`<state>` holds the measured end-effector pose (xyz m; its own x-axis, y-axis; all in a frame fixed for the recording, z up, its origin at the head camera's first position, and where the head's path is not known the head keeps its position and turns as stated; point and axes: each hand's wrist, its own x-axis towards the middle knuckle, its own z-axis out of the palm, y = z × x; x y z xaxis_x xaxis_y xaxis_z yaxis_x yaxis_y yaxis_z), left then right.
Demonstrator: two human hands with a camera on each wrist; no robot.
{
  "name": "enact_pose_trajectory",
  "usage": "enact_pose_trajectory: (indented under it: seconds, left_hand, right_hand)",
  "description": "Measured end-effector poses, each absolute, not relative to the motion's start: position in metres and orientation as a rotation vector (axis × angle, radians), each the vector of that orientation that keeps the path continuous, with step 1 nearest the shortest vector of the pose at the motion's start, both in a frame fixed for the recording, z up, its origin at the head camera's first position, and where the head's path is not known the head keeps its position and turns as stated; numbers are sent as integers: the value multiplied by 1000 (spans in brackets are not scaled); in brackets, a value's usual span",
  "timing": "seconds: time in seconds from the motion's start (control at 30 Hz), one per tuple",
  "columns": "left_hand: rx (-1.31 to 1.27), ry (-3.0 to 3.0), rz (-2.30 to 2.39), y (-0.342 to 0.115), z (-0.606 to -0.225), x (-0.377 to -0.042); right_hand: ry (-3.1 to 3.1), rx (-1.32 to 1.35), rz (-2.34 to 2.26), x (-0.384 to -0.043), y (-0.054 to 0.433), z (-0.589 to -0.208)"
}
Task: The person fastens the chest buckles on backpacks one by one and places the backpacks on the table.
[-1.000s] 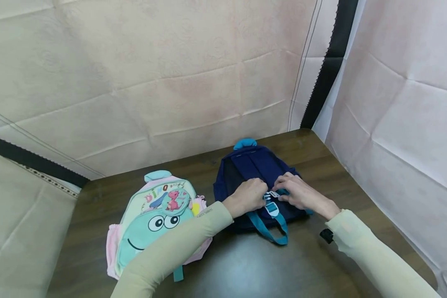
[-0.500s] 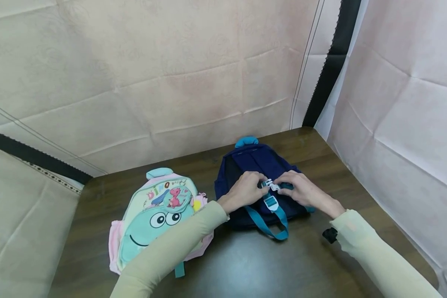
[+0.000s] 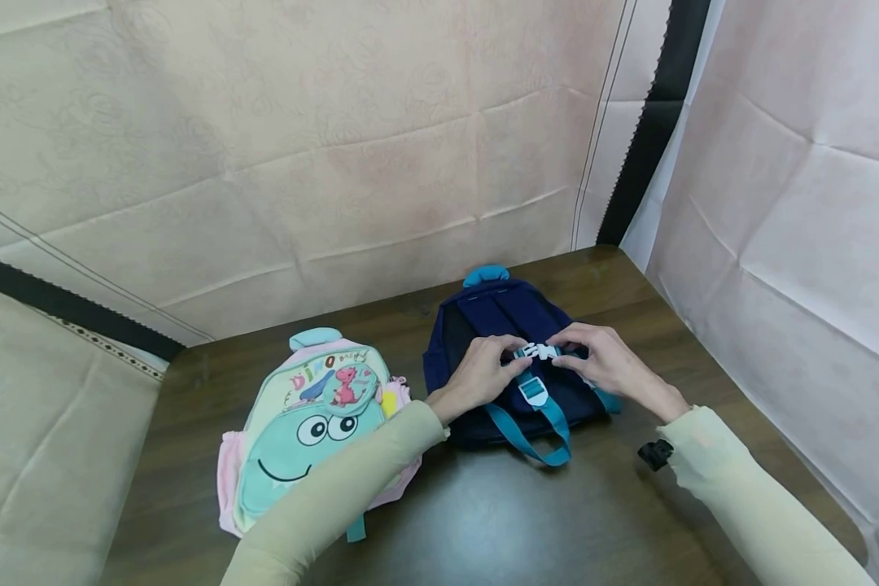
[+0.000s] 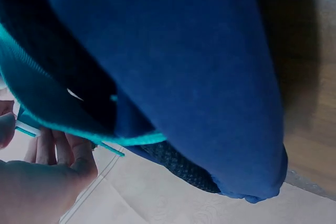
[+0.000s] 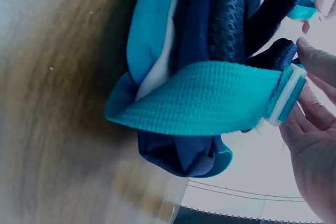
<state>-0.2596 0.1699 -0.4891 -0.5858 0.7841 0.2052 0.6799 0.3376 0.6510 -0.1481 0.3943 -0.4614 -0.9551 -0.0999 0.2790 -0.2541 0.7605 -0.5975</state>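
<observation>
A dark blue backpack (image 3: 513,305) lies with its strap side up on the table. Over its middle, the left hand (image 3: 481,370) pinches one end of a white plastic buckle (image 3: 540,351) on teal webbing. At the buckle's other end, the fingers and thumb of the right hand (image 3: 606,364) pinch it. Both halves are in line; whether they are latched I cannot tell. A teal strap (image 3: 557,419) with a white adjuster (image 3: 534,391) hangs in a loop below. In the right wrist view, teal webbing (image 5: 205,98) runs to a white slider (image 5: 286,95) beside the right hand.
A pink and mint cartoon backpack (image 3: 278,456) lies to the left, partly under the left sleeve (image 3: 352,488). Both bags rest on a dark wooden table (image 3: 483,529). Pale creased sheeting (image 3: 381,203) stands behind the table and at its sides.
The white buckle has turned from slanting to nearly level. The right hand has risen slightly, and both hands keep hold of the buckle's ends. The backpacks stay in place.
</observation>
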Motion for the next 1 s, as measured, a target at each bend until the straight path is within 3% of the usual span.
enact_pose_trajectory:
  seconds: [0.07,0.53,0.7,1.0]
  left_hand:
    - [1318,2431,1117,163,-468,-247]
    - [1383,2420,1084,163,-469,-246]
    - [1444,2467,1022,166,-488,-256]
    - [1391,2489,1004,163,-469,-242]
  right_hand:
    - [-2720,266,974,-148,395,-460]
    - [-2761,310,925,-148,393,-455]
    - [-2792,328,902,-148,392,-456]
    - [-2788,340,897,-150,392,-458]
